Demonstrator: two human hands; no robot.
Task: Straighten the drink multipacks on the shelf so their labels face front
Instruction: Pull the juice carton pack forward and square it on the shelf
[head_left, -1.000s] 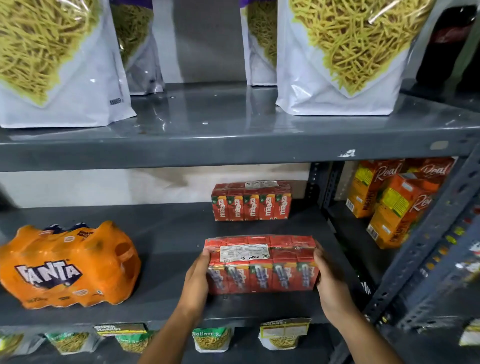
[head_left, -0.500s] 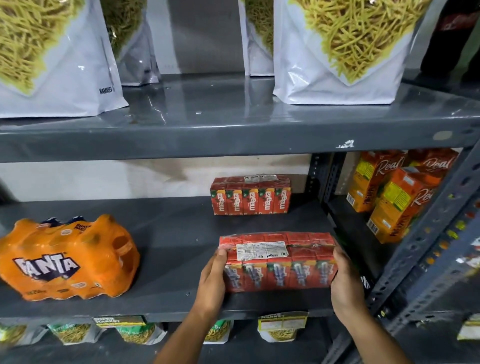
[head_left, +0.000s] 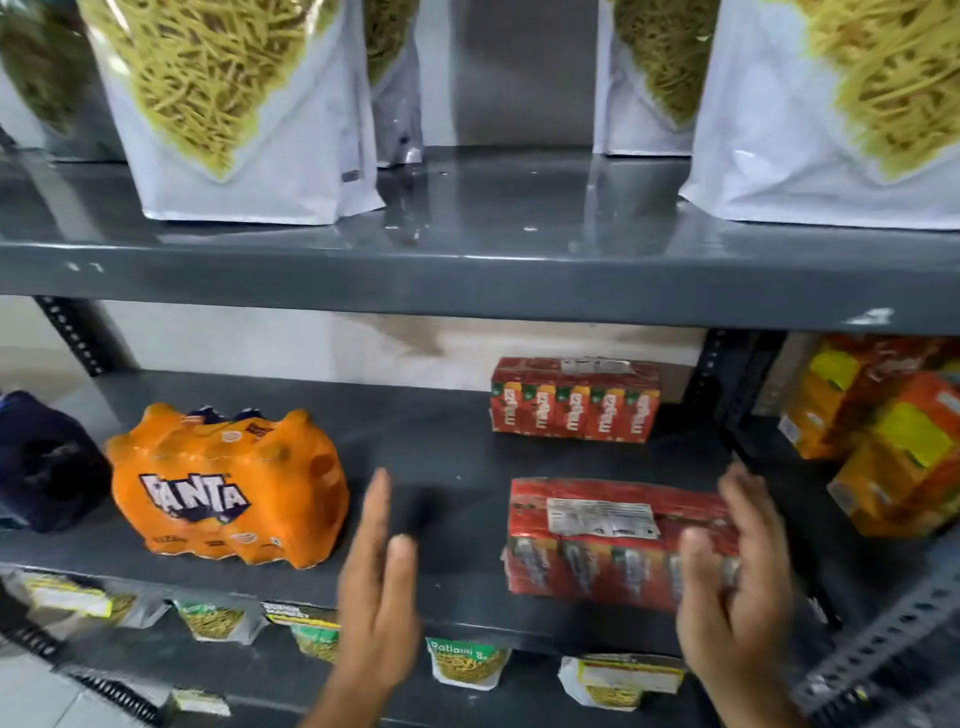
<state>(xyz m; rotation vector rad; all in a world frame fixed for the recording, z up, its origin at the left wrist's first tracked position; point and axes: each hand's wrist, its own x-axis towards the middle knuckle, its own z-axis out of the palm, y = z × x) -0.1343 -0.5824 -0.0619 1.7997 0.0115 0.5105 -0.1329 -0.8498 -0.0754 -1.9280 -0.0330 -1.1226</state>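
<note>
A red juice-carton multipack (head_left: 602, 540) rests near the front edge of the grey middle shelf (head_left: 457, 467), its carton fronts facing me. A second red multipack (head_left: 574, 400) stands behind it at the back. An orange Fanta multipack (head_left: 223, 488) sits to the left, logo forward, and a dark blue pack (head_left: 41, 462) lies at the far left. My left hand (head_left: 379, 587) hovers open between the Fanta pack and the front red pack, touching neither. My right hand (head_left: 737, 587) is open in front of the red pack's right end, fingers spread and blurred.
White bags of yellow snack sticks (head_left: 249, 109) stand on the upper shelf. Orange juice cartons (head_left: 893, 441) fill the neighbouring bay on the right, past a perforated upright (head_left: 727, 384). Small snack packets (head_left: 467, 665) sit on the shelf below.
Both hands have let go of the front red multipack, which now rests on the shelf. My left hand moved left, away from it. The view shifted left, revealing the dark blue pack.
</note>
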